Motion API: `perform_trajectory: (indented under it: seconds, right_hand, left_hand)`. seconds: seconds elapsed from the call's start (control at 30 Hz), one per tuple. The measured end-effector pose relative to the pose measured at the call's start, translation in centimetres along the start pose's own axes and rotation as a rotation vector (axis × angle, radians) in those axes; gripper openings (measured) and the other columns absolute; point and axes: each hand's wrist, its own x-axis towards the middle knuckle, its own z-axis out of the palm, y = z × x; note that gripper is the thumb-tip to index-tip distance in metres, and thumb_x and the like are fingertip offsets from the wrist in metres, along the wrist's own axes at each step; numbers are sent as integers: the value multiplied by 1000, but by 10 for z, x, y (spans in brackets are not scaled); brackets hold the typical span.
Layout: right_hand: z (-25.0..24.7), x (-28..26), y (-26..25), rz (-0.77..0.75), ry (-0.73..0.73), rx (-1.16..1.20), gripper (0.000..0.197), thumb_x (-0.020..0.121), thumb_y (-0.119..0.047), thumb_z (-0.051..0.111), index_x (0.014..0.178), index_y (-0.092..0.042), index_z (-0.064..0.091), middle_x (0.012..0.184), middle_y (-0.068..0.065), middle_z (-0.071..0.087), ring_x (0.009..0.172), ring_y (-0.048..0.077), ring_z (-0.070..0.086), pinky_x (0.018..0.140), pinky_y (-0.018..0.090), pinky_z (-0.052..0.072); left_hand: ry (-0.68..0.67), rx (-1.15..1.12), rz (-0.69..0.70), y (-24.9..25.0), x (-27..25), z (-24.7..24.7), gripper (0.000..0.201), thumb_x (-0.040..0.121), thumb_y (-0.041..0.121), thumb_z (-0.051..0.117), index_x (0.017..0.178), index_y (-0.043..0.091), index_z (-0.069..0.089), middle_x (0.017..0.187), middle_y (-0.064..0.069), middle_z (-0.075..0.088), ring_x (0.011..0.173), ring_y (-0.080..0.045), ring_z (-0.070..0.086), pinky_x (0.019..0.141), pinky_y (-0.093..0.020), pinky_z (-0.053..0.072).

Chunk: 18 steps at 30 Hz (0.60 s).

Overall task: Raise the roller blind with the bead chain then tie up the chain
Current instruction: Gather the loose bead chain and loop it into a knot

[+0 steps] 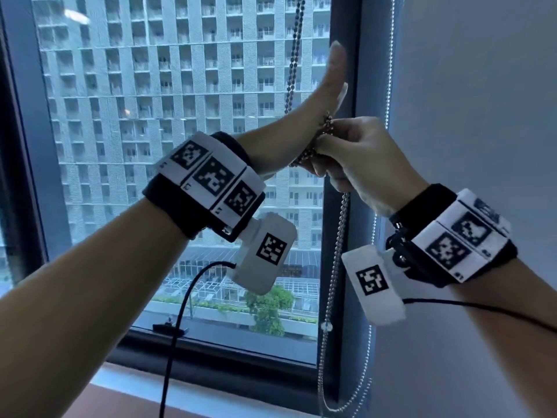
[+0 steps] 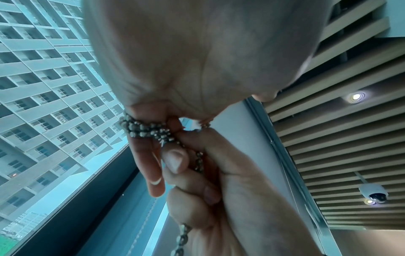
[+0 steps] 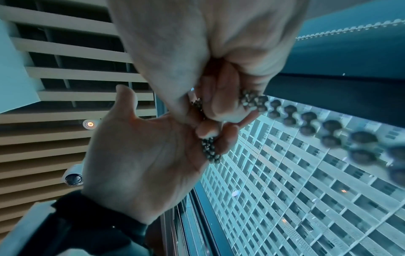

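Observation:
The metal bead chain (image 1: 293,70) hangs as a double strand in front of the window's right edge. My left hand (image 1: 327,89) stands upright with straight fingers, and several turns of chain (image 2: 144,129) are wound round it below the fingers. My right hand (image 1: 352,155) is curled against the left palm and pinches the chain (image 3: 210,150) there. Below the right fist the rest of the chain (image 1: 339,236) drops toward the sill in a long loop. The glass is uncovered and the roller blind itself is out of view.
The dark window frame (image 1: 343,70) runs just behind the hands. A pale panel (image 1: 482,101) with a second bead chain (image 1: 389,86) fills the right side. The sill (image 1: 211,396) lies below. Black cables hang from both wrist cameras. Overhead are ceiling slats (image 2: 328,138) and a dome camera (image 2: 372,192).

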Motion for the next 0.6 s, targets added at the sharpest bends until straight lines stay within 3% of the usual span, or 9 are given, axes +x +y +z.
perform_trajectory:
  seconds: [0.07,0.13,0.23,0.3,0.33,0.4,0.43,0.5,0.6]
  right_hand:
    - [-3,-3,0,-1,-26,15,24,96,-10,57,80,8,63,61,16,58,39,13,34,39,23,26]
    - [-6,-6,1,-2,-47,33,21,96,-12,60,85,5,65,67,18,63,40,11,35,40,23,27]
    - [-9,-12,0,-6,-54,14,23,91,-17,67,94,6,67,72,17,69,41,9,40,42,21,32]
    - [-9,-14,0,-7,-65,10,26,90,-21,67,96,4,67,76,17,72,43,8,43,44,22,35]
    - [-10,-14,0,-1,-77,28,27,93,-22,63,97,4,66,79,18,73,45,10,44,45,23,37]
    - [-13,-15,0,33,-117,106,24,99,-16,52,97,5,63,84,19,74,51,15,55,49,27,49]
    - [-14,-16,0,47,-133,134,20,100,-9,48,99,6,62,84,19,74,56,19,63,54,30,55]
    - [-15,-16,1,54,-134,104,15,98,3,48,103,8,61,84,19,74,68,25,74,67,33,62]
    - [-13,-14,2,-10,-79,-66,12,96,3,53,103,6,63,81,17,74,71,28,76,68,40,64]
  left_hand:
    - [-1,37,15,1,-1,0,73,87,60,-10,151,23,-6,147,-22,39,73,-18,46,70,-35,39]
    - [-9,34,25,2,-2,0,70,89,58,-11,150,25,-8,161,-6,12,72,-18,46,68,-35,39]
    - [-14,12,12,2,-4,-2,69,88,59,-10,150,29,-8,162,6,6,65,-11,52,62,-28,42]
    - [-6,-15,6,1,-6,-3,68,88,58,-11,150,29,-7,162,6,3,76,-2,61,61,-25,44]
    - [2,-27,7,0,-6,-3,68,88,58,-12,150,29,-6,162,4,2,97,-4,61,68,-25,47]
    - [22,-48,0,-3,-6,-6,70,88,57,-13,151,29,-1,161,2,-1,140,-14,29,103,-38,39]
    - [28,-56,-11,-4,-6,-6,71,87,57,-14,151,29,2,161,2,0,146,-14,14,112,-46,22]
    - [43,-64,-20,-5,-6,-6,72,87,57,-15,151,29,5,161,3,2,146,-11,6,114,-51,5]
    - [57,-89,-7,-6,-5,-5,72,86,57,-15,151,30,5,161,3,2,147,-15,9,115,-54,8]
